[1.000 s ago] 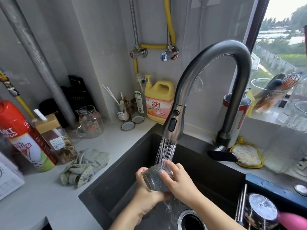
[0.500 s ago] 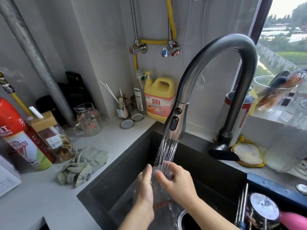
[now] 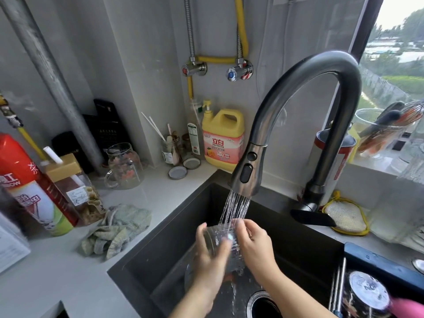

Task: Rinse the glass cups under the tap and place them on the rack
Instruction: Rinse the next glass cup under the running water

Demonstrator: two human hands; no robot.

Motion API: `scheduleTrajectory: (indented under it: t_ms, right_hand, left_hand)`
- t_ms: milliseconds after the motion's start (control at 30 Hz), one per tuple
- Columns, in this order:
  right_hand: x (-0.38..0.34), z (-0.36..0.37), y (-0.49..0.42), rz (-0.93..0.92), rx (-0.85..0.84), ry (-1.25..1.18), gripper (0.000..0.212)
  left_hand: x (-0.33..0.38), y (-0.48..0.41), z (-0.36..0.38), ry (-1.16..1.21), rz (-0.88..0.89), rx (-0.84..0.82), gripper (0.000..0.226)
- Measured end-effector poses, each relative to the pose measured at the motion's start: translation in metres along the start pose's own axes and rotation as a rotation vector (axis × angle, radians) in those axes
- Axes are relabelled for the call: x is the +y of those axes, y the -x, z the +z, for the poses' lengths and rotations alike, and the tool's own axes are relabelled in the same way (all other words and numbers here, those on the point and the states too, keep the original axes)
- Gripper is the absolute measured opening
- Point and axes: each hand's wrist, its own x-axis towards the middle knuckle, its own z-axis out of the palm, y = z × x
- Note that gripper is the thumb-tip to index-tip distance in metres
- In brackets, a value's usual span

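Dark sink (image 3: pixel 160 260): left hand (image 3: pixel 210 260), right hand (image 3: pixel 255 245) grip glass cup (image 3: pixel 221 237) mid-basin under tap (image 3: pixel 246 173).

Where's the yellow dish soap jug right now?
The yellow plastic dish soap jug stands on the counter's back corner, against the wall, left of the curved grey tap.

The yellow detergent jug (image 3: pixel 222 140) reads "立白"; the red spray can (image 3: pixel 27 187) apparently "…SOW".

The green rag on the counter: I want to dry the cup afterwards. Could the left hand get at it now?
Probably not yet: the left hand is gripping the glass cup under the tap. Once freed, yes; the rag lies uncovered on its side.
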Motion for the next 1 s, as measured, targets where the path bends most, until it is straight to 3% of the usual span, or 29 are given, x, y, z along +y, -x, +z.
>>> scheduleTrajectory:
  t_ms: [67,100,167,233,300,333,433,500,567,600,667,767,867,933,1000]
  right_hand:
    - [-0.001,-0.003,-0.002,0.008,-0.013,0.009,0.031]
    - [-0.002,-0.004,0.000,-0.011,-0.040,0.035,0.030]
    - [0.001,-0.004,0.005,-0.028,-0.175,0.017,0.023]
    - [0.003,-0.002,0.010,-0.059,-0.274,0.046,0.033]
    - [0.001,0.000,0.010,-0.113,-0.178,0.119,0.020]
    - [-0.002,0.000,0.005,-0.081,-0.108,0.115,0.014]
    - [-0.013,-0.001,-0.010,0.128,-0.086,0.061,0.040]
    - [-0.017,-0.001,-0.009,0.162,-0.174,0.009,0.035]
    - [-0.013,-0.002,0.001,0.100,-0.259,-0.080,0.013]
    - [-0.009,-0.003,0.008,0.083,-0.296,-0.113,0.020]
    - [-0.004,-0.009,0.013,0.106,-0.312,-0.190,0.031]
    - [-0.005,-0.015,0.007,0.113,-0.280,-0.167,0.031]
    - [-0.009,-0.011,0.012,0.023,-0.327,-0.046,0.041]
    - [-0.014,-0.009,0.018,-0.056,-0.347,-0.013,0.053]
    - [-0.015,-0.015,0.021,-0.154,-0.398,0.057,0.059]
  left_hand:
    - [-0.006,0.002,0.000,-0.092,0.074,-0.035,0.077]
    - [-0.005,0.000,-0.002,-0.071,0.073,-0.029,0.079]
    - [-0.003,-0.006,-0.008,0.052,0.045,0.016,0.071]
    - [0.000,-0.010,-0.012,0.196,-0.022,0.044,0.054]
    - [-0.001,-0.009,-0.009,0.145,-0.082,0.024,0.037]
    - [-0.003,-0.005,-0.006,0.071,-0.083,0.002,0.042]
    - [-0.007,0.001,-0.006,-0.078,-0.011,-0.023,0.067]
    - [0.002,-0.003,-0.010,0.031,0.015,0.031,0.055]
    - [0.009,-0.010,-0.015,0.116,-0.003,0.105,0.044]
    - [0.007,-0.013,-0.017,0.117,-0.001,0.109,0.046]
    - [0.004,-0.011,-0.023,0.006,0.062,0.024,0.065]
    - [-0.003,-0.008,-0.025,-0.560,0.232,-0.116,0.097]
    - [-0.010,-0.008,-0.013,-0.987,0.361,-0.050,0.110]
    - [-0.010,-0.010,-0.010,-0.980,0.349,-0.013,0.108]
    - [-0.004,-0.014,-0.016,-0.843,0.304,-0.003,0.091]
